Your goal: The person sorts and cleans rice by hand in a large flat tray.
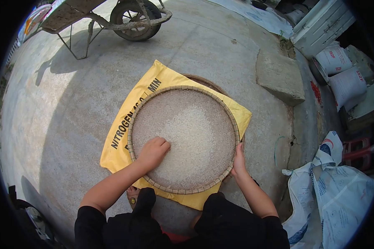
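A round woven winnowing tray point(233, 112) with a bound rim lies in front of me, above a yellow sack point(119, 124) printed with black letters. Pale rice grains point(191, 133) are spread over its middle, thickest toward the centre and right. My left hand point(155, 152) is over the left part of the rice, its fingers curled down and together; whatever is between the fingertips is hidden. With my right hand point(238, 162) I grip the tray's right rim, thumb upward along the edge and the other fingers out of sight beneath.
Another woven tray's edge point(207, 81) shows behind the sack. A wheelbarrow point(133, 23) stands at the upper left on the concrete floor point(83, 112). To the right are a concrete block point(280, 76), full white sacks point(348, 85) and crumpled plastic sacks point(340, 203).
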{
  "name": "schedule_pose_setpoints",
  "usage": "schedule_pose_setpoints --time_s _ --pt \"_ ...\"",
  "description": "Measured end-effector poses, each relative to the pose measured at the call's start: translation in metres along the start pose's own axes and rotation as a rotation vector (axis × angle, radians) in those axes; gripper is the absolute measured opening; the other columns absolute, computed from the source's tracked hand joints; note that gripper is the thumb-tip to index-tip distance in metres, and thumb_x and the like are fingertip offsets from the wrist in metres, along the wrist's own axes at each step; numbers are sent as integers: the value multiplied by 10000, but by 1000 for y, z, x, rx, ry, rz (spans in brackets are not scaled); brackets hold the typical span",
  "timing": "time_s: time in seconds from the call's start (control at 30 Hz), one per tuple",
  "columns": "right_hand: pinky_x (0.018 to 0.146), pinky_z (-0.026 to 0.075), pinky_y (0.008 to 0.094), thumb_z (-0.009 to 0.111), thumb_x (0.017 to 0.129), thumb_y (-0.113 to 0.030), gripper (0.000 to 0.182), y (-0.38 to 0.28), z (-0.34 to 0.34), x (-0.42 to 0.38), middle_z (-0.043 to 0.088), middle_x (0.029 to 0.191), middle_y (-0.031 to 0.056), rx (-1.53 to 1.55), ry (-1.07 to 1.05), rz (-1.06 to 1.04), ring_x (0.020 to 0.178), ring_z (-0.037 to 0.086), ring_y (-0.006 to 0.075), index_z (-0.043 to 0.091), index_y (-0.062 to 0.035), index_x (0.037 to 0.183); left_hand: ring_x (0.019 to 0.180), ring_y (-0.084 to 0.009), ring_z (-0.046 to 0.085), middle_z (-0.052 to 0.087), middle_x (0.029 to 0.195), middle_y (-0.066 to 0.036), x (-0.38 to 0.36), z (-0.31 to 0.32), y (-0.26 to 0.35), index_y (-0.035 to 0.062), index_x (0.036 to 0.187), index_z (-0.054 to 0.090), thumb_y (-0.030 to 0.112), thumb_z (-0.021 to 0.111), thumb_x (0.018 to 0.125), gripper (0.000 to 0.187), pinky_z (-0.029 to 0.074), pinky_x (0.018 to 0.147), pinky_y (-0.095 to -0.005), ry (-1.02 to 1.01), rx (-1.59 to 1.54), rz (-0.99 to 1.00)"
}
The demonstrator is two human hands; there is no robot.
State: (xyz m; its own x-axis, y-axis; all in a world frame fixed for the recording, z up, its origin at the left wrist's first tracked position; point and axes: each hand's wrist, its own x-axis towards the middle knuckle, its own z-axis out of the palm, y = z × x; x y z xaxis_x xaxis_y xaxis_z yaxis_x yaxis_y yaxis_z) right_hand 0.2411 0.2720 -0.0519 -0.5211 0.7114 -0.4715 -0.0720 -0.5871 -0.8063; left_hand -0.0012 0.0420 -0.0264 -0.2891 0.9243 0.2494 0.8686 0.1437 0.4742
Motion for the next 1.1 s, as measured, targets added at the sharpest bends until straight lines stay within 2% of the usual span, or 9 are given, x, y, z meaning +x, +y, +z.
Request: schedule_pose_setpoints --time_s 0.17,0.33,0.4,0.6,0.77,0.83,0.93,0.97,1.1 --pt "987 358 375 339 937 -485 632 3 -8 6 424 1313 145 -2 -9 10 1169 439 264 333 18 1320 793 -276 549 564 812 -95 -2 -21 -2 56 813 573 96 632 753 93 452 681 -361 93 8 1" --pt "983 364 379 333 933 -498 651 -2 -5 -2 436 1304 152 -12 45 -12 1170 443 269 337 30 1313 792 -275 553 576 790 -100 -30 -54 -33 31 813 574 44 626 749 83 448 680 -358 270 -33 -190" --pt "980 368 381 331 932 -500 653 -2 -8 -1 446 1294 157 -41 44 -12 1160 453 274 340 31 1311 837 -274 560 595 843 -116 -56 -52 -59 16 898 600 30 614 762 137 457 708 -350 287 -105 -482" --pt "976 375 384 330 935 -492 648 -7 -4 -6 448 1286 163 -11 41 -23 1152 458 281 340 39 1306 918 -303 551 582 994 -154 -77 -32 -70 7 1098 575 25 615 759 342 449 793 -355 213 31 -448" --pt "997 352 389 321 932 -502 653 -1 -10 1 412 1322 157 -23 16 -5 1188 425 285 306 12 1335 941 -288 540 571 1014 -128 -19 -57 -23 32 1066 587 67 643 738 335 440 804 -364 302 36 -173" --pt "1018 328 391 309 929 -514 666 -2 -5 -1 376 1359 154 -25 -18 18 1225 393 287 271 -10 1363 920 -281 545 576 954 -107 1 -55 3 57 1008 599 117 664 728 295 438 798 -366 172 -14 -41" --pt "982 369 385 330 940 -480 624 -3 5 -2 447 1292 149 1 -7 4 1159 453 267 336 17 1317 886 -249 548 578 882 -69 7 -20 3 74 906 613 154 673 721 211 442 755 -367 -32 21 80" --pt "982 369 384 329 940 -478 622 -2 6 -3 446 1293 148 -30 1 3 1162 453 264 335 16 1319 845 -237 551 571 827 -54 4 -7 -3 85 824 605 158 668 721 141 445 719 -367 -60 87 100" --pt "980 371 377 330 943 -472 611 -4 8 -3 451 1290 146 -24 -7 44 1155 458 261 341 12 1316 818 -251 554 567 817 -65 -4 -10 -13 87 809 598 154 660 725 124 451 709 -366 -76 95 -13"
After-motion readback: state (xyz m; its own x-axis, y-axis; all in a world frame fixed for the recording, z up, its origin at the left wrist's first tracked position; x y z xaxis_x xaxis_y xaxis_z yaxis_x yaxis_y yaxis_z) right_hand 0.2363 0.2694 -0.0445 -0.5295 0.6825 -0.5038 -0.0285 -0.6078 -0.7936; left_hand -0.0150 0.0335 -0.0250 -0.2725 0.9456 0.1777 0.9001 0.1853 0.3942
